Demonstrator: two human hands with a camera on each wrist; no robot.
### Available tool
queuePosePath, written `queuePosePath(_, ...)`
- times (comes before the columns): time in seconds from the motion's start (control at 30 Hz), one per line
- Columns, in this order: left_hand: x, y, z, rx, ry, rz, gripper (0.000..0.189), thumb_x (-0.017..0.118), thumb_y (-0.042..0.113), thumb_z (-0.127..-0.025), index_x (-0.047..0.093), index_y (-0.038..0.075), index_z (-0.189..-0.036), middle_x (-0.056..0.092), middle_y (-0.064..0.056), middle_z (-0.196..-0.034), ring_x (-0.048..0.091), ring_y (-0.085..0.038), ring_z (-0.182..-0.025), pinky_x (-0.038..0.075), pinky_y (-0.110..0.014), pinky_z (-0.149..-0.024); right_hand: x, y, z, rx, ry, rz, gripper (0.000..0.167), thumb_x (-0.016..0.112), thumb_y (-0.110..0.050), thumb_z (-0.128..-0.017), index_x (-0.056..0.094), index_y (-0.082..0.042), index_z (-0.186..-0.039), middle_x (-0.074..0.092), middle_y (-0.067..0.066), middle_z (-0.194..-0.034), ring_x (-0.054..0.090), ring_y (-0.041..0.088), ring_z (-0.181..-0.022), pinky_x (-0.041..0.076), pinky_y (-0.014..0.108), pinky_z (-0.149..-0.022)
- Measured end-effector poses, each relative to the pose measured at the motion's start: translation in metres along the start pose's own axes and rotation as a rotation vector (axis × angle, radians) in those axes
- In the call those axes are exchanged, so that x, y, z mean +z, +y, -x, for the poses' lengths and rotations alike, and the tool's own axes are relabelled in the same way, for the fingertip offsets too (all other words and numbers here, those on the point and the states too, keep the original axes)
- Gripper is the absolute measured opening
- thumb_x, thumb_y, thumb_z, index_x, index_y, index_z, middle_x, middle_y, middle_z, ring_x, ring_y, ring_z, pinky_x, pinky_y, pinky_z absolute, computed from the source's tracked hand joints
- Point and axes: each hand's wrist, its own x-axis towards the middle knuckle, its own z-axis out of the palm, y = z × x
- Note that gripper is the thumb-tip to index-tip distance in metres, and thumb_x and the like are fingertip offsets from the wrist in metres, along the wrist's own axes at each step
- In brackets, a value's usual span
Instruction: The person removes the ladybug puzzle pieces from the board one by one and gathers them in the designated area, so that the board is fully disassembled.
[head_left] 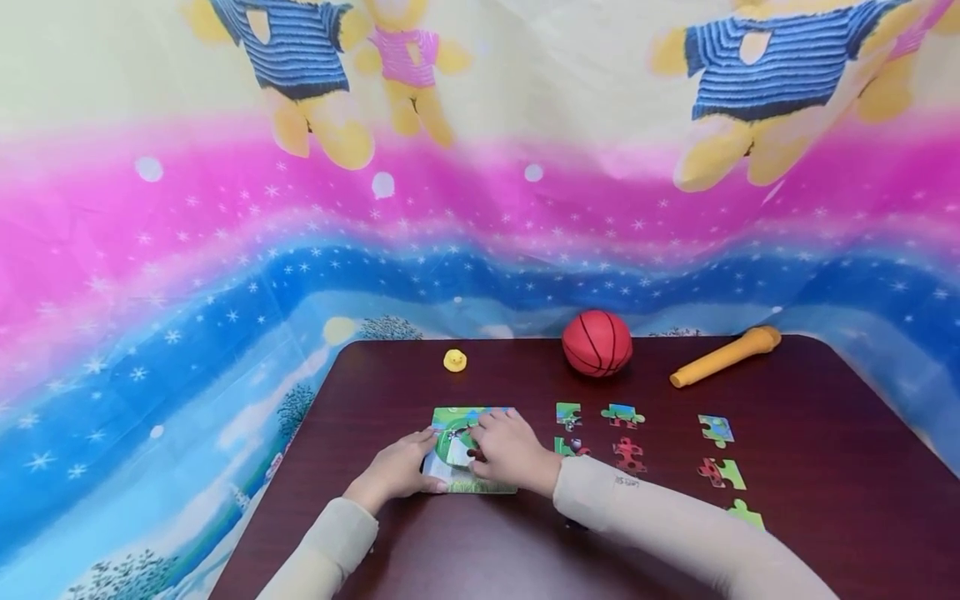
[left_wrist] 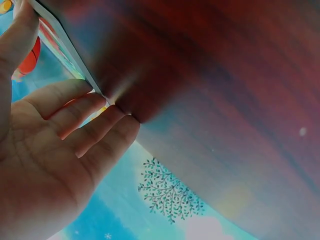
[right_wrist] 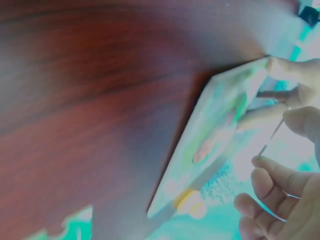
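Observation:
A flat puzzle board with a green and white picture lies on the dark red-brown table. My left hand is at the board's left side; in the left wrist view, its nearly straight fingers touch the edge of the board, thumb farther along. Above the board's right half is my right hand. The right wrist view has its thumb and index finger pinching a thin puzzle piece, seen edge-on. The other fingers of that hand are loosely bent. The piece's picture is hidden in that view.
Several loose puzzle pieces lie spread to the right, some partly behind the right sleeve. Along the table's back stand a small yellow rubber duck, a red ball and a yellow toy microphone. A patterned curtain hangs behind.

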Motion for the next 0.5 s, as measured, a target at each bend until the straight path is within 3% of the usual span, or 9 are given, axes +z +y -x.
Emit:
queuePosePath(0.1, -0.002, 0.0, 0.0, -0.006, 0.001, 0.005, 0.087, 0.076, 0.049, -0.073, 0.046, 0.0, -0.137, 0.039, -0.014, -0.147, 0.037, -0.032, -0.134, 0.036, -0.047, -0.103, -0.015, 0.007, 0.012, 0.01, 0.017, -0.016, 0.03, 0.07, -0.046, -0.078, 0.069, -0.017, -0.088, 0.052, -0.005, -0.079, 0.044, 0.013, -0.076, 0.031, 0.027, -0.062)
queuePosePath(0.27, -0.004, 0.002, -0.002, -0.01, -0.005, 0.0, 0.087, 0.076, 0.048, -0.073, 0.046, 0.0, -0.138, 0.038, -0.014, -0.147, 0.036, -0.032, -0.134, 0.035, -0.047, -0.104, -0.033, 0.021, 0.031, 0.058, -0.022, -0.064, 0.037, 0.072, -0.046, -0.077, 0.071, -0.015, -0.098, 0.057, -0.003, -0.087, 0.045, 0.014, -0.08, 0.034, 0.028, -0.065)
queuePosePath(0.5, -0.002, 0.005, -0.003, -0.028, -0.019, -0.005, 0.086, 0.076, 0.047, -0.073, 0.045, 0.0, -0.139, 0.037, -0.013, -0.148, 0.036, -0.031, -0.135, 0.035, -0.047, -0.105, -0.035, 0.045, 0.07, 0.113, -0.015, -0.089, 0.035, 0.074, -0.043, -0.075, 0.071, -0.013, -0.094, 0.053, -0.004, -0.083, 0.045, 0.013, -0.078, 0.035, 0.03, -0.066)
